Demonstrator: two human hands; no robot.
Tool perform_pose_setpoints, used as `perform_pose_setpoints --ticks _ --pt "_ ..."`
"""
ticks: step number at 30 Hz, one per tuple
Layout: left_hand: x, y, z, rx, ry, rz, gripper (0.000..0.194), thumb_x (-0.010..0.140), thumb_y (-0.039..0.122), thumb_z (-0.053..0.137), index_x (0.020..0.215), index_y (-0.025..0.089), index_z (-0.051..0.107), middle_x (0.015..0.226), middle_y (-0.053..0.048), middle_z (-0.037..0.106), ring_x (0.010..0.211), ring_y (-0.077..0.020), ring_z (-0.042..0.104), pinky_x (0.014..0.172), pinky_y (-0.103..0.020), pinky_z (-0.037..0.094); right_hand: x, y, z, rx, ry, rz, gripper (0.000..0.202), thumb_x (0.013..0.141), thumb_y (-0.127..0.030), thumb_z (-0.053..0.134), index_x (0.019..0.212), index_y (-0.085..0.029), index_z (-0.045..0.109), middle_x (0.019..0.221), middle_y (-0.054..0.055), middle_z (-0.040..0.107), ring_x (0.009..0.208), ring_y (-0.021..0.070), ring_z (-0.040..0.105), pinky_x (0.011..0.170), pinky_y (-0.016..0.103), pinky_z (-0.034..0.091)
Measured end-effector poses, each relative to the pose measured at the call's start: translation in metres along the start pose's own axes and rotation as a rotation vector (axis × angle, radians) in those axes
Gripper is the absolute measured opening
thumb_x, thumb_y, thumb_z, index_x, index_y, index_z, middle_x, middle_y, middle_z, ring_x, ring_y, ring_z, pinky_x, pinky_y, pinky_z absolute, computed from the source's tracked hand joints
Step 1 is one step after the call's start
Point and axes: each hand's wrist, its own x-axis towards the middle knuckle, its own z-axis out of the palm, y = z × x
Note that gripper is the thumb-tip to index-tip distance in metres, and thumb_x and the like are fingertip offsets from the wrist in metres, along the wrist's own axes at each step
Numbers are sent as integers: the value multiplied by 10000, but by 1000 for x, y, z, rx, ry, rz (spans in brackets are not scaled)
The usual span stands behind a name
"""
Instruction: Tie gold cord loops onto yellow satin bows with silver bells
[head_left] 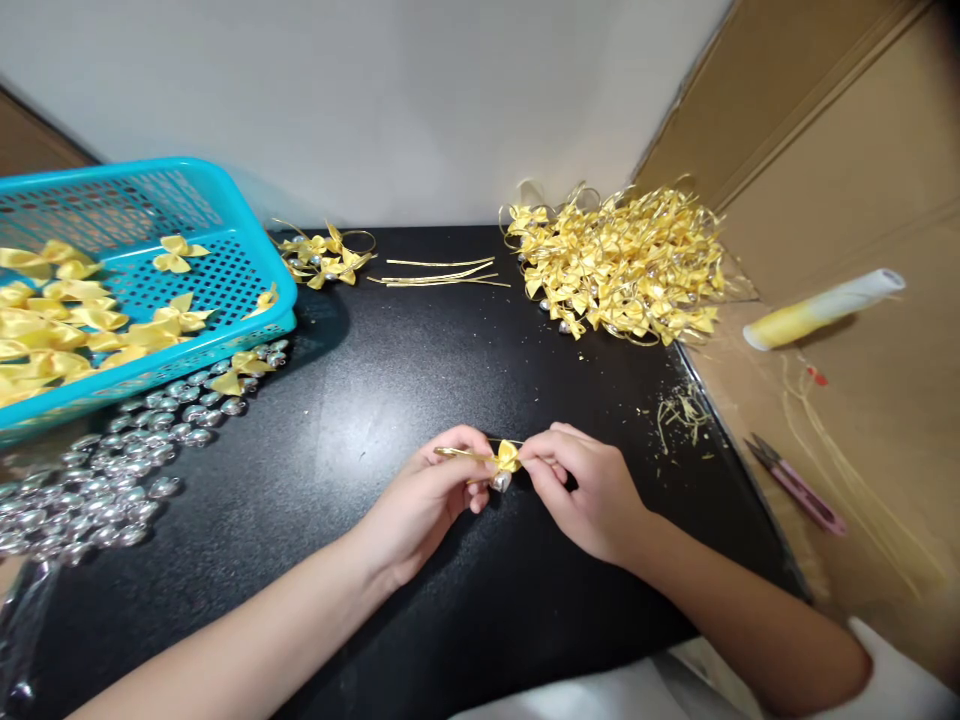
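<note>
Low over the black table, my left hand pinches a yellow ribbon bow with a silver bead hanging just under it. A loop of gold cord sticks out to the left above my left thumb. From the other side, my right hand is closed, thumb and forefinger pressed together at the bow's right edge. What exactly those right fingertips grip is too small to see, though it appears to be the bow or its cord. A thin strand runs between the two hands behind the bow.
A turquoise basket of yellow bows stands at left, silver beads before it. Gold cord pieces lie at the back between a small bow cluster and a large pile. Right: thread snips, a tube, cord scraps.
</note>
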Motion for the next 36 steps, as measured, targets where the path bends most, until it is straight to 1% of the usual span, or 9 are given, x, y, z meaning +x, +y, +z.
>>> perform_pose_setpoints --ticks 4,8,14,20,26,28,31,36 --pt "0 0 1 11 2 -3 192 598 166 793 620 150 603 554 30 581 517 -61 446 480 -173 379 0 1 1 -17 -7 -45 190 887 -53 497 820 -195 604 664 -17 638 579 109 541 573 232 421" --pt "0 1 1 18 9 -5 178 606 160 778 629 152 601 564 22 585 518 -66 442 484 -182 366 0 3 0 -57 -43 -81 194 899 -58 486 834 -194 609 678 -6 653 591 120 534 592 248 421" --pt "-1 1 2 20 14 1 169 611 147 765 631 159 598 548 32 550 508 -64 423 489 -187 341 -1 4 0 -57 -63 -77 185 911 -75 493 838 -195 613 692 2 664 619 130 555 619 257 436" --pt "-1 0 1 19 -2 8 169 621 162 777 638 158 609 575 19 583 515 -67 429 503 -195 331 -2 1 4 45 -30 46 167 900 -89 514 821 -200 610 696 -9 662 612 115 579 601 230 452" --pt "-1 -4 0 21 22 18 211 614 173 813 719 161 630 645 5 638 567 -79 481 538 -201 347 -4 -1 12 223 -23 229 130 897 -133 530 806 -191 602 669 -23 641 548 88 561 536 197 433" --pt "-2 -5 1 10 35 29 223 622 172 815 733 165 623 665 7 643 580 -79 486 548 -202 349 -4 -1 13 259 -19 259 130 901 -148 526 802 -189 599 646 -30 627 526 83 551 509 189 419" --pt "-3 -5 1 -3 43 32 238 620 163 816 739 171 610 682 10 646 586 -80 486 552 -204 345 -3 0 11 208 -5 233 141 901 -156 527 788 -192 604 646 -25 634 527 87 544 509 196 417" --pt "-3 -6 0 0 43 40 218 631 181 803 735 175 611 649 20 623 572 -84 480 553 -213 338 -1 2 4 86 -8 128 143 889 -123 536 803 -202 619 687 -8 664 569 107 566 565 221 452"
